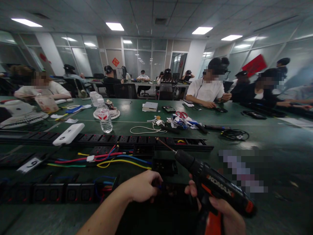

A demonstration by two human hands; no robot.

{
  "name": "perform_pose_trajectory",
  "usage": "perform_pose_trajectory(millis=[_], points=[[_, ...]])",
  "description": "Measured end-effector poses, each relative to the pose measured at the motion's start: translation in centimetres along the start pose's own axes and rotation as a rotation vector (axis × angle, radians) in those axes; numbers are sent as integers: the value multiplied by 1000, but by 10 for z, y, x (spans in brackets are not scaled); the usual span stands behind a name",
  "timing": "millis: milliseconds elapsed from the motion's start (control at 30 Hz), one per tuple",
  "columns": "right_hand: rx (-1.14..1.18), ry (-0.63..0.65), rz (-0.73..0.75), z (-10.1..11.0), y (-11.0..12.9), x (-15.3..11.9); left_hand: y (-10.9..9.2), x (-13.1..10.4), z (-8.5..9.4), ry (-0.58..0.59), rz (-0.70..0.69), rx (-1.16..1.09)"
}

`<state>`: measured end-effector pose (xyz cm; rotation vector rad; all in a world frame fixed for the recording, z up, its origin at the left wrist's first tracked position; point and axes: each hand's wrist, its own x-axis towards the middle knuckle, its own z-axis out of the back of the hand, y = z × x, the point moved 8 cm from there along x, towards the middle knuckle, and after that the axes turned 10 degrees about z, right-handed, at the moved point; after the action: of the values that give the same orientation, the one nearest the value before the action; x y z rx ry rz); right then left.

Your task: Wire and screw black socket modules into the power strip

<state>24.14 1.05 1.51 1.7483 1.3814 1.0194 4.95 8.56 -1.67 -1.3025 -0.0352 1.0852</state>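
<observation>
My right hand [220, 209] is wrapped round the handle of a black and orange power drill [212, 182], whose long bit points up and left. My left hand [144, 186] is bent over a dark socket housing [176, 192], its fingers closed at the housing's left end beside something blue; what they pinch is too small and dark to tell. Red, blue and yellow wires [110, 159] run to a small black module [165, 166] above my hands. To the left lies a black socket strip [61, 192] with wires at its end.
Across the green table runs a long socket strip [122, 138]. Behind it stand a water bottle [105, 119] and a white power box [68, 133]. Scissors [181, 115], cables [235, 134] and bundled parts lie farther back. Several people sit beyond.
</observation>
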Motion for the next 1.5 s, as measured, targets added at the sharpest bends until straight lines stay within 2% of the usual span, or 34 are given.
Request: perform_pose_trajectory(millis=[333,667,900,1100,1333,1500], points=[[42,19,-2,1,-1,-2,-12,-12,-2,-24,-134,37],[16,59,21,-3,2,-4,-12,-10,-8,122,-106,-37],[-29,72,38,-5,4,-4,-7,-5,-11,110,-93,-96],[-28,-7,-5,-8,6,-5,-8,-9,-9,72,-91,-131],[-45,87,86,-14,10,-2,-5,-7,-8,83,-126,-168],[-33,101,24,-8,1,-6,-4,-7,-9,97,-126,-197]])
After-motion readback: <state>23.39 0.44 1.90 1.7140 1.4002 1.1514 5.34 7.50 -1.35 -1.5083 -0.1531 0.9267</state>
